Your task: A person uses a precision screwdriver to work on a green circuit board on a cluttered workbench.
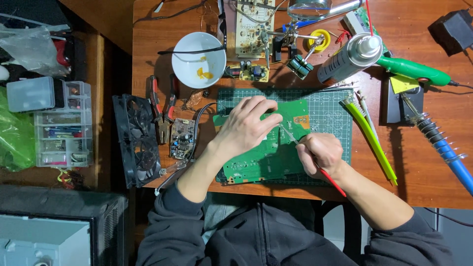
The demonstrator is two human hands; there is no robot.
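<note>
The fingers of the left hand lie spread and pressed flat on a green circuit board, pinning it down rather than curling around it. The right hand is closed in a pinch around a thin red-handled tool, whose metal tip slants up and left to touch the board just beside the left fingertips. The board lies tilted on a dark green cutting mat near the front edge of a brown wooden desk.

Beyond the hands, a white bowl with yellow scraps in it stands on the desk behind the mat, next to a helping-hand clamp stand that holds a pale circuit board. A spray can lies on its side at the mat's far right corner, with a green-handled tool behind it. A blue soldering iron rests in its stand to the right, and a yellow-green strip lies just off the mat. To the left are red-handled pliers, a small circuit board and a black twin-fan unit at the desk's edge. Off the desk on the left, clear plastic parts boxes stand stacked on a lower surface, beside green plastic bags.
</note>
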